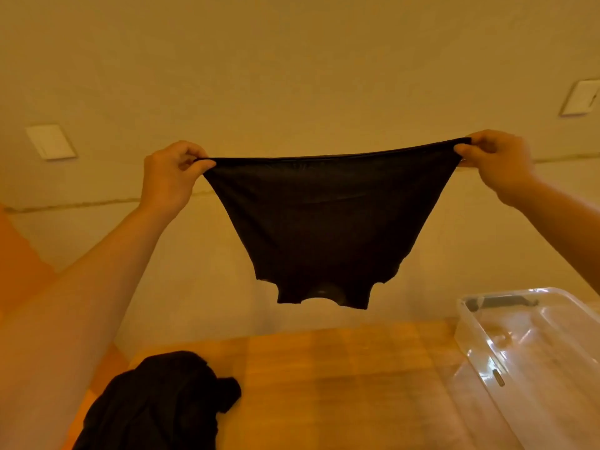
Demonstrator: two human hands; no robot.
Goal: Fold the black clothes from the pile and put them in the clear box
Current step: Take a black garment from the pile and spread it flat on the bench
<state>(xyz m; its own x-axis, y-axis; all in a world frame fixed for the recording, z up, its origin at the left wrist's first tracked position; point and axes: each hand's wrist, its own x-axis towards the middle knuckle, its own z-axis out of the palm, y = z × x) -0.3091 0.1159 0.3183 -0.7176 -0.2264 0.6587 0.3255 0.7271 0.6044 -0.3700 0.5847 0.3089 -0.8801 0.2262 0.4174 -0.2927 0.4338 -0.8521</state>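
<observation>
At the near left edge of the wooden table [341,378], a crumpled pile [156,407] of black cloth is seen, partly cut off by the frame's lower edge. At the near right, the clear box [487,362] is set on the same table, well apart from the pile; a dark latch is seen at its far rim and a small dark clip on its near wall. Whether anything lies in it cannot be told through the glare.

Above the table, a black garment [311,222] is held up in the air, spread wide along its top hem and hanging free, clear of the table. It appears to be a shirt held upside down, its neck opening lowest. One top corner is pinched by the left hand [168,177] between curled fingers and thumb; the other corner is pinched the same way by the right hand [496,160]. The hem is drawn taut between them.

Behind, a pale wall is seen, with a switch plate [50,141] at left and another plate [581,97] at right. No writing or brand can be read anywhere.
</observation>
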